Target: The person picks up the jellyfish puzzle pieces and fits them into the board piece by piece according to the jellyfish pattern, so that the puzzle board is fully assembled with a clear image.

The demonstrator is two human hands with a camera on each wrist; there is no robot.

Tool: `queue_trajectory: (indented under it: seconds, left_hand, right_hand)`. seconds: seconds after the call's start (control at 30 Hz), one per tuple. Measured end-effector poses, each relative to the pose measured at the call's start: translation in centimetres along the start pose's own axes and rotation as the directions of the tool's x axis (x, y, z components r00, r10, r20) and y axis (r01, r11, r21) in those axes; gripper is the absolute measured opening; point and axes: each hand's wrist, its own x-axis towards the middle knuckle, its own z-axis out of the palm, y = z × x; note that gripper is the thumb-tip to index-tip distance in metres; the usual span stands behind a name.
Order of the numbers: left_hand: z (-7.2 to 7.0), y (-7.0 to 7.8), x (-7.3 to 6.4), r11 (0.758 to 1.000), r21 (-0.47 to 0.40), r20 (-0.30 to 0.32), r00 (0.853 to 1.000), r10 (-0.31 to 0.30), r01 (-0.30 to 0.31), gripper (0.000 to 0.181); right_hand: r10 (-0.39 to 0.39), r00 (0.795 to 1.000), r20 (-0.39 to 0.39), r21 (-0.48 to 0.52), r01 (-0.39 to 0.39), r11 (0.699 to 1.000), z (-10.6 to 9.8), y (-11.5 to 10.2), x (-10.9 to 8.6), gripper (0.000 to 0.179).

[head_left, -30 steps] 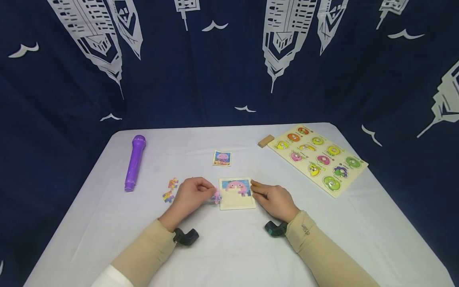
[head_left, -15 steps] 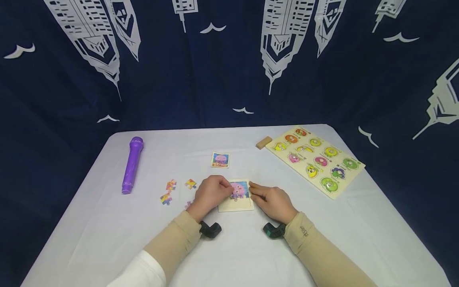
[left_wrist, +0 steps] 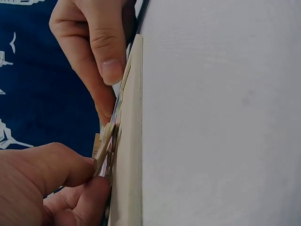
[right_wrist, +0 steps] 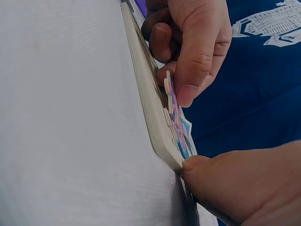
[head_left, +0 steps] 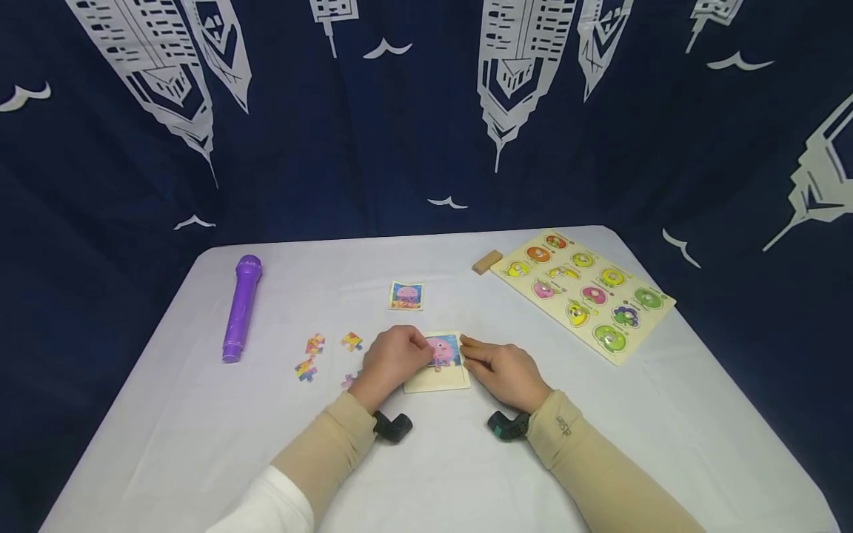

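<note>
My left hand (head_left: 395,360) pinches a small pink-and-blue jigsaw piece (right_wrist: 170,92) between thumb and finger, over the left part of a cream puzzle board (head_left: 436,381). The piece is tilted and touches or overlaps the assembled pieces (right_wrist: 181,136); whether it lies flat is hidden in the head view. A partly assembled pink octopus picture (head_left: 445,349) fills the board's upper part, while its lower part shows bare wood. At the board's right edge, my right hand (head_left: 509,374) rests its thumb and forefinger against the rim, fingers fairly straight.
Several loose jigsaw pieces (head_left: 315,344) lie left of the board. Behind it is a small octopus picture card (head_left: 406,296). A purple toy microphone (head_left: 242,307) stands out at left; a fruit puzzle board (head_left: 586,292) and a wooden block (head_left: 487,262) are at right.
My left hand has moved right, carrying the jigsaw piece from beside the board onto the picture area. Loose pieces it covered are now visible. The right hand stays at the board's edge.
</note>
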Motion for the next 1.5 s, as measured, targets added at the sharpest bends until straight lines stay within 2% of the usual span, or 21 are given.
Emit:
queue_trajectory:
  seconds: [0.4,0.8,1.3,1.5]
  left_hand:
    - [-0.25,-0.28,-0.03,0.997,0.022,0.019,0.998,0.068,-0.068,0.012]
    - [0.09,0.27,-0.57,0.993,0.088,0.023,0.997,0.073,-0.075,0.015]
    - [0.44,0.35,-0.73,0.988,0.136,-0.006,0.997,0.080,-0.078,0.015]
    - [0.41,0.50,-0.84,0.981,0.167,-0.019,0.995,0.101,-0.096,0.015]
  right_hand:
    - [-0.005,1.000,-0.006,0.000,0.005,1.000,0.04,-0.08,0.03,0.036]
    - [-0.002,1.000,-0.006,0.006,0.002,1.000,-0.06,-0.07,0.01,0.035]
    - [0.001,1.000,-0.003,-0.007,-0.001,1.000,-0.01,-0.15,0.07,0.035]
    - [0.003,1.000,-0.005,0.001,-0.003,1.000,-0.04,-0.12,0.01,0.036]
